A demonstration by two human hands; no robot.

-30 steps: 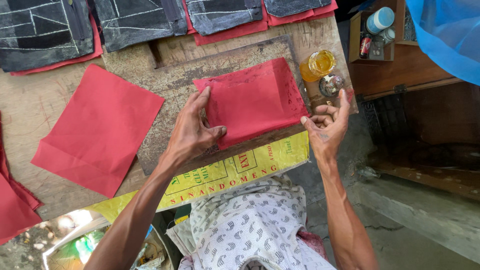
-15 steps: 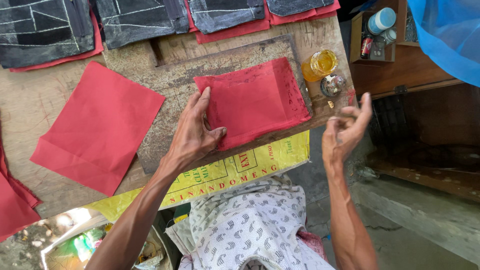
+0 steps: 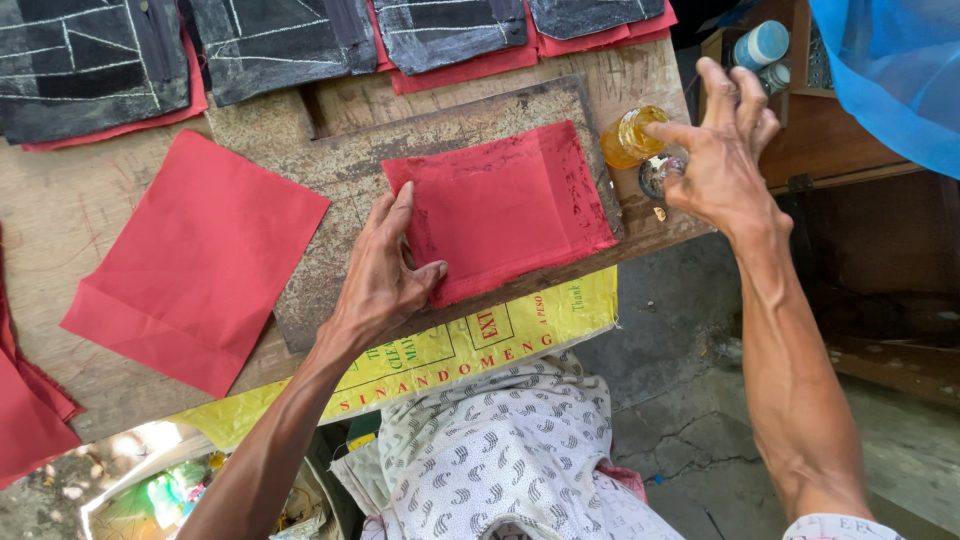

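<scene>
Left hand (image 3: 385, 275), fingers flat, pins red cloth (image 3: 500, 210); right hand (image 3: 722, 150), fingers spread empty, hovers beside the jar (image 3: 630, 137), which a knock could spill.

There is a single view, from a camera on the person's head, looking steeply down over the chest and lap onto the worktop (image 3: 120, 210). It faces forward and downward, so the far edge of the worktop runs along the top of the frame and the floor (image 3: 690, 420) shows at lower right. It sits close: both forearms enter from the bottom edge, the left hand (image 3: 385, 275) near the middle, the right hand (image 3: 720, 160) up at the right.
</scene>
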